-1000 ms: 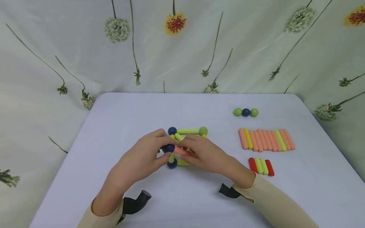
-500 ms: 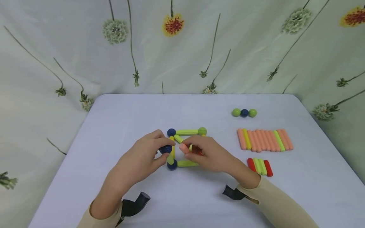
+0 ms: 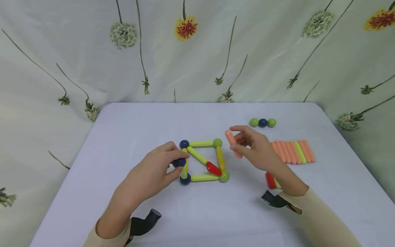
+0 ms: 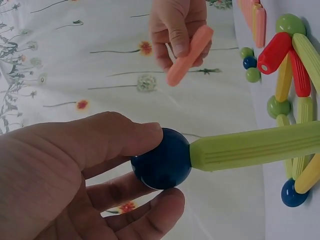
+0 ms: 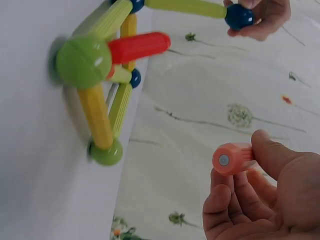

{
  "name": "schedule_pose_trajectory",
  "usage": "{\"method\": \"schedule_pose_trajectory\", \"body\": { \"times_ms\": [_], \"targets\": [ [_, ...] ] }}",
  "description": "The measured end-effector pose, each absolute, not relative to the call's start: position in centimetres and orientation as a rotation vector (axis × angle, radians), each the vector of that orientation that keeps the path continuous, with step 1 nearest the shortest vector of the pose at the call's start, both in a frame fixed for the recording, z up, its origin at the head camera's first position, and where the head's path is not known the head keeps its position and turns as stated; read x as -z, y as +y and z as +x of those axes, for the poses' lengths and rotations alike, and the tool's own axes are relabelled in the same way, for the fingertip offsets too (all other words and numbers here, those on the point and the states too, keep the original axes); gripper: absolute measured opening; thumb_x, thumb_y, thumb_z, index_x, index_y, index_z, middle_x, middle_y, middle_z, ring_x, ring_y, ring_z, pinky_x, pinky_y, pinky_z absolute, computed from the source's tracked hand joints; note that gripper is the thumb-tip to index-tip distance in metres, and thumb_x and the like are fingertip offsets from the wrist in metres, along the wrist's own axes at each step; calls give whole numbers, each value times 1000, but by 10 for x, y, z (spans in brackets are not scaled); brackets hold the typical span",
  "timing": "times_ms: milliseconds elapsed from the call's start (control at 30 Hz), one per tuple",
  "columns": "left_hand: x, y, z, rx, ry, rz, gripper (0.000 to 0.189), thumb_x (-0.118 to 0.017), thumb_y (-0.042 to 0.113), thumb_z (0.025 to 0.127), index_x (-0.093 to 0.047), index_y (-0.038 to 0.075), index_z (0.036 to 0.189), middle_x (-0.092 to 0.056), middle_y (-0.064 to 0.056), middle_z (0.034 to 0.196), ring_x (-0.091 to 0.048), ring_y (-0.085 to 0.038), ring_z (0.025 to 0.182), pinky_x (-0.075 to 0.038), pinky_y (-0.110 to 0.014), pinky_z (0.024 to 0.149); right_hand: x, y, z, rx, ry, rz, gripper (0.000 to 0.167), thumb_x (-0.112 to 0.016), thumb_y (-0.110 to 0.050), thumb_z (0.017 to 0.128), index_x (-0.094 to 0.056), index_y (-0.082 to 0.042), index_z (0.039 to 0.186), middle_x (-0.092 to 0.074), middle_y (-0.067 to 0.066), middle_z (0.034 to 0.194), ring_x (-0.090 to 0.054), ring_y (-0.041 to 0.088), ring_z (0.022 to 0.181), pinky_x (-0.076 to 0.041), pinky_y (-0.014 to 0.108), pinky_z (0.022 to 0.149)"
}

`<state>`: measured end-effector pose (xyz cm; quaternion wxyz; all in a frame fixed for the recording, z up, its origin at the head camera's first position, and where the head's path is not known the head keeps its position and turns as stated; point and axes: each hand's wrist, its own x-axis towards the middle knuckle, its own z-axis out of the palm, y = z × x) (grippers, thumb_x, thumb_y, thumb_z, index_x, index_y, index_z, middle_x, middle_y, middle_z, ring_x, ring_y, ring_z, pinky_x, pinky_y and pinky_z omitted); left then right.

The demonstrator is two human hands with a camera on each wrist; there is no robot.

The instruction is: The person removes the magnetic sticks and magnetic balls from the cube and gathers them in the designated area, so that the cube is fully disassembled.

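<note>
My left hand (image 3: pixel 155 166) pinches a dark blue ball (image 4: pixel 167 159) between thumb and fingers. A yellow-green magnetic stick (image 4: pixel 255 145) meets that ball and stands up from the near left blue ball (image 3: pixel 185 179) of a four-sided frame. In my right hand (image 3: pixel 254 147) is a salmon magnetic stick (image 3: pixel 233 143), held off the table right of the frame; its metal end faces the right wrist view. A red stick (image 5: pixel 142 47) rises from the near right green ball (image 3: pixel 224 176). A yellow-green diagonal stick (image 3: pixel 197 155) lies inside the frame.
A row of salmon sticks (image 3: pixel 288 152) with a yellow-green one lies at the right, partly behind my right hand. Closer in, a short red stick (image 3: pixel 271 180) is half covered by my forearm. Two green balls and a blue ball (image 3: pixel 263 122) sit farther back.
My right hand has drawn the salmon stick away from the blue ball, then right and back past the frame. My left hand stays at the blue ball.
</note>
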<state>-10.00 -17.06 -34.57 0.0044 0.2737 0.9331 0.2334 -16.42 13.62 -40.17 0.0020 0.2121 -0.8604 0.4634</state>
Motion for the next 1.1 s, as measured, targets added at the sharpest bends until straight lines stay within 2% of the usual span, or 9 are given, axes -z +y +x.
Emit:
{"method": "schedule_pose_trajectory", "body": {
  "times_ms": [133, 233, 433, 767, 967, 1100],
  "targets": [
    [346, -169, -101, -727, 2921, 860, 30, -73, 6, 85, -70, 9, 115, -54, 6, 94, -50, -7, 77, -46, -22, 64, 408, 174, -171, -1376, -2755, 393, 36, -70, -30, 92, -58, -13, 121, -65, 2, 101, -61, 19, 84, -52, 26, 67],
    [347, -168, -102, -726, 2919, 860, 31, -73, 7, 85, -70, 10, 115, -54, 6, 94, -50, -7, 76, -46, -22, 64, 413, 203, -173, -1274, -2793, 259, 37, -67, -35, 92, -58, -10, 119, -65, 5, 102, -61, 20, 88, -52, 23, 68],
    [347, -167, -103, -733, 2912, 849, 32, -73, 7, 85, -70, 10, 116, -54, 6, 96, -50, -6, 76, -46, -21, 64, 423, 257, -172, -1059, -2864, 20, 42, -63, -35, 95, -56, -4, 122, -63, 13, 105, -58, 27, 91, -51, 24, 63],
    [347, -169, -102, -746, 2925, 839, 34, -72, 7, 85, -68, 9, 119, -55, 4, 98, -52, -6, 78, -47, -22, 64, 441, 339, -174, -903, -2956, -375, 59, -55, -46, 96, -51, 4, 128, -53, 29, 119, -53, 41, 100, -50, 35, 61],
    [348, -168, -105, -755, 2907, 774, 41, -75, 10, 85, -63, 7, 124, -59, 2, 104, -59, -9, 86, -53, -26, 73, 455, 368, -176, -872, -3013, -507, 61, -54, -47, 96, -51, 6, 125, -51, 29, 115, -52, 38, 93, -46, 30, 55],
    [351, -168, -108, -791, 2876, 775, 44, -76, 6, 83, -62, 5, 124, -60, -1, 109, -58, -13, 84, -53, -27, 72, 462, 372, -177, -887, -3056, -542, 60, -54, -47, 96, -51, 6, 124, -52, 29, 114, -51, 39, 94, -44, 28, 56]
  ]
}}
